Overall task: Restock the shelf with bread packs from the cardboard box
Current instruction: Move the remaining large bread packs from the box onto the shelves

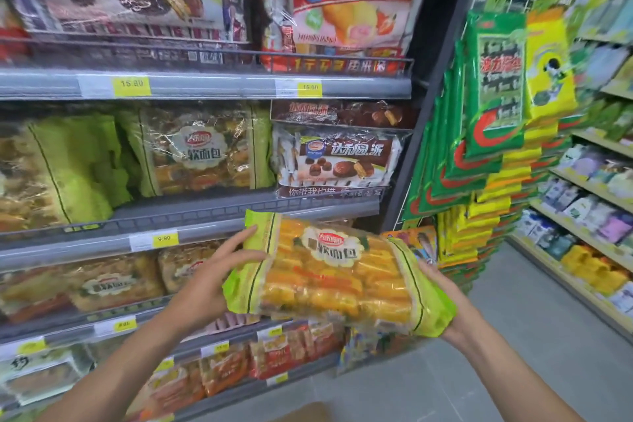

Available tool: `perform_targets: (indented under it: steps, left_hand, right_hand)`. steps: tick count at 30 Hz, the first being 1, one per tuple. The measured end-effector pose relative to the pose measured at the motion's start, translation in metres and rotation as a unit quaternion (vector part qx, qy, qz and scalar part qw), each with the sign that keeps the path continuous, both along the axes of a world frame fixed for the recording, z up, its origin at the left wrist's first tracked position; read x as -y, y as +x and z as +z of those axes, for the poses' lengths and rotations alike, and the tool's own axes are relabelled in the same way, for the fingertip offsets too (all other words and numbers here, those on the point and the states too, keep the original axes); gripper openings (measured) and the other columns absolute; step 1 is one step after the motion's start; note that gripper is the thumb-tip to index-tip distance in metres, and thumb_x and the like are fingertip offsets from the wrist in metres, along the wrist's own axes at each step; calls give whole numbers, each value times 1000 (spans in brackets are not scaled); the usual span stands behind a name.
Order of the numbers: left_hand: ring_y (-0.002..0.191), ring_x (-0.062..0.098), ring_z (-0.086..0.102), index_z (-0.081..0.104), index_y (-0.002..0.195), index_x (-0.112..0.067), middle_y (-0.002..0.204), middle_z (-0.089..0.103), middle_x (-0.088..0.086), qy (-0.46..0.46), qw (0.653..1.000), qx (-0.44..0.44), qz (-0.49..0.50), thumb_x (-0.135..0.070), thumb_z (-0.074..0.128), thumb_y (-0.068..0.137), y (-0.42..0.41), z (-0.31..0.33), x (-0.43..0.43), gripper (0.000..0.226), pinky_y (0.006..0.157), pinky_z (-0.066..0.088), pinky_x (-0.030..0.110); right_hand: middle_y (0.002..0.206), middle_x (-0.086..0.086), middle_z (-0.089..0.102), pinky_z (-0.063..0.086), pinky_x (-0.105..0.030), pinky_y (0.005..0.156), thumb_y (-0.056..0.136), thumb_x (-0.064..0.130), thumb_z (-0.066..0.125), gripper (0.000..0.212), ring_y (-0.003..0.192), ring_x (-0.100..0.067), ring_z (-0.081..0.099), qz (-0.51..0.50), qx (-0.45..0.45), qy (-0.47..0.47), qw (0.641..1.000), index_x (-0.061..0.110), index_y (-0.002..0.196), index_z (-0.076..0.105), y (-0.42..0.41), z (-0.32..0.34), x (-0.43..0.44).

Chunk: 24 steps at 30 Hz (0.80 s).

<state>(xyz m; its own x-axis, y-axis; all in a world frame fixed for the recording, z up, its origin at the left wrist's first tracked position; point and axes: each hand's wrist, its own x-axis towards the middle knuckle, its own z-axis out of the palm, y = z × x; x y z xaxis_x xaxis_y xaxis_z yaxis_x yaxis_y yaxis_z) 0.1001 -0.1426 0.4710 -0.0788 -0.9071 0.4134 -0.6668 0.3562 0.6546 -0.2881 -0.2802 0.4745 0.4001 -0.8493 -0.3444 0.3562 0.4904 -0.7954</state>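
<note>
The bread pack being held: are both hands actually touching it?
Touching. The head view shows the left hand pressed on the bread pack at its left end and the right hand cupping its right end.

Grey tiled floor [534,349] runs between grey metal shelving [205,86] and beige shelving [582,236] opposite.

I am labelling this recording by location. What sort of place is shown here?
Most likely a grocery shop aisle. Shelves carry packaged cakes with yellow price tags, snack packets hang on a rack, and both hands hold a bread pack.
</note>
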Motion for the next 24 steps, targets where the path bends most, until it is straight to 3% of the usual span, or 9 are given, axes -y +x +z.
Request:
perform_targets:
  steps: [2, 4, 7, 9, 12, 15, 17, 21, 24]
  left_hand:
    - [148, 5, 36, 73, 120, -28, 163, 33, -11, 22, 994, -108, 25, 28, 52, 85, -4, 5, 0, 70, 103, 44, 14]
    - [132, 21, 58, 70, 123, -13, 155, 48, -6, 59, 933, -352, 44, 32, 39, 87, -11, 8, 3, 65, 91, 58, 25]
    - [86, 26, 77, 64, 125, -10, 115, 76, 7, 163, 754, -630, 84, 2, 49, 100, -19, 1, 6, 32, 70, 64, 34]
    - [81, 25, 76, 69, 118, -6, 109, 75, 16, 254, 711, -653, 60, -25, 58, 96, -20, -7, 7, 31, 72, 61, 39]
    - [94, 26, 73, 56, 139, -6, 124, 68, 18, 317, 719, -617, 51, -34, 81, 80, -15, -25, 9, 70, 85, 56, 47]
    - [145, 28, 41, 24, 160, -26, 162, 36, 6, 276, 748, -598, 87, -34, 95, 65, -3, -38, 13, 119, 120, 30, 57]
    - [153, 25, 24, 29, 157, -39, 165, 27, -7, 246, 781, -566, 98, -37, 96, 64, 7, -40, 16, 114, 124, 13, 59]
    - [152, 21, 24, 24, 158, -40, 160, 24, -17, 196, 815, -527, 140, -28, 90, 74, 20, -14, 12, 108, 125, 16, 54]
    - [146, 17, 37, 41, 150, -34, 156, 36, -17, 152, 838, -509, 126, -30, 91, 73, 34, 9, 9, 92, 123, 21, 49]
  right_hand:
    - [88, -18, 74, 61, -38, 65, 92, 12, 61, 17, 74, -30, 75, -4, -33, -46, 998, 1, 102, 68, 0, 3, -3]
    - [75, -11, 71, 59, -32, 53, 90, 2, 59, 7, 60, -22, 71, -29, -60, -77, 995, 7, 88, 63, 0, 5, -5]
    - [82, -12, 69, 57, -34, 62, 67, 19, 83, 26, 65, -25, 68, -25, -78, -115, 990, 14, 83, 63, 3, 3, -5]
    - [87, -7, 68, 50, -35, 72, 45, 34, 95, 41, 75, -23, 65, -15, -124, -136, 983, 23, 71, 65, 7, 4, -5]
    - [103, 1, 69, 42, -34, 87, 53, 29, 87, 24, 99, -18, 60, 4, -163, -173, 971, 27, 65, 67, 20, 13, -7]
    - [117, 10, 68, 41, -35, 100, 68, 15, 82, 19, 113, -12, 60, 15, -159, -192, 968, 24, 63, 66, 34, 19, -6]
    - [118, 11, 67, 41, -30, 96, 78, 8, 77, 24, 115, -12, 59, 2, -166, -201, 965, 21, 65, 62, 43, 21, 0]
    - [103, -3, 66, 41, -43, 93, 51, 50, 93, 46, 104, -25, 57, 27, -180, -203, 962, 23, 71, 62, 64, 29, 13]
    - [90, -5, 64, 40, -41, 86, 49, 58, 92, 54, 94, -23, 57, 59, -219, -220, 949, 21, 75, 64, 89, 34, 18]
